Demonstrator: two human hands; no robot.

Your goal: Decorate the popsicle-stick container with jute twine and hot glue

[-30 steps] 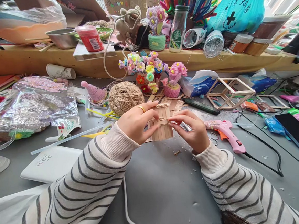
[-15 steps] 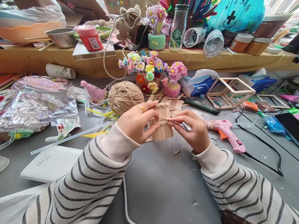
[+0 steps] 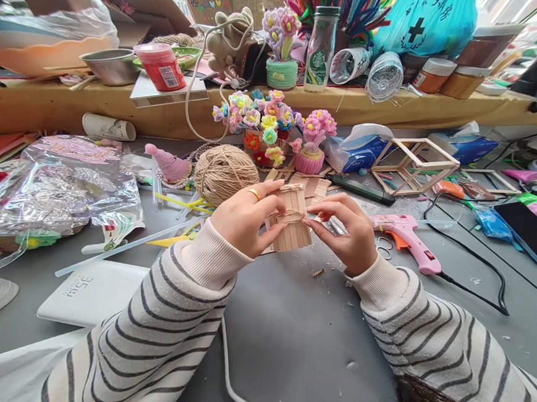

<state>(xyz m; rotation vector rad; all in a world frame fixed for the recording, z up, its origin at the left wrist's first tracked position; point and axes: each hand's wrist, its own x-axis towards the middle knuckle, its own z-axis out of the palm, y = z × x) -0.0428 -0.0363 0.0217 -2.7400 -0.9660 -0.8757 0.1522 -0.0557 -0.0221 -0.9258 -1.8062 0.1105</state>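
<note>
My left hand [image 3: 244, 218], with a gold ring on one finger, grips the left side of a small holder made of popsicle sticks [image 3: 292, 231] held upright over the grey table. A strand of jute twine [image 3: 291, 215] runs round the holder's middle. My right hand [image 3: 347, 229] pinches that twine at the holder's right side, fingers closed. A ball of jute twine [image 3: 224, 172] lies just behind my left hand.
A pink glue gun [image 3: 406, 240] with a black cord lies right of my right hand. Pipe-cleaner flower pots [image 3: 267, 130], a stick-frame cube [image 3: 412, 163], a phone [image 3: 534, 239], a white box [image 3: 92, 295] and a plastic bag [image 3: 58, 186] crowd the table. A cluttered wooden shelf [image 3: 56, 103] runs behind.
My right hand's fingers have shifted slightly along the twine, which now bows in a small loop across the holder's front. My left hand has stayed still.
</note>
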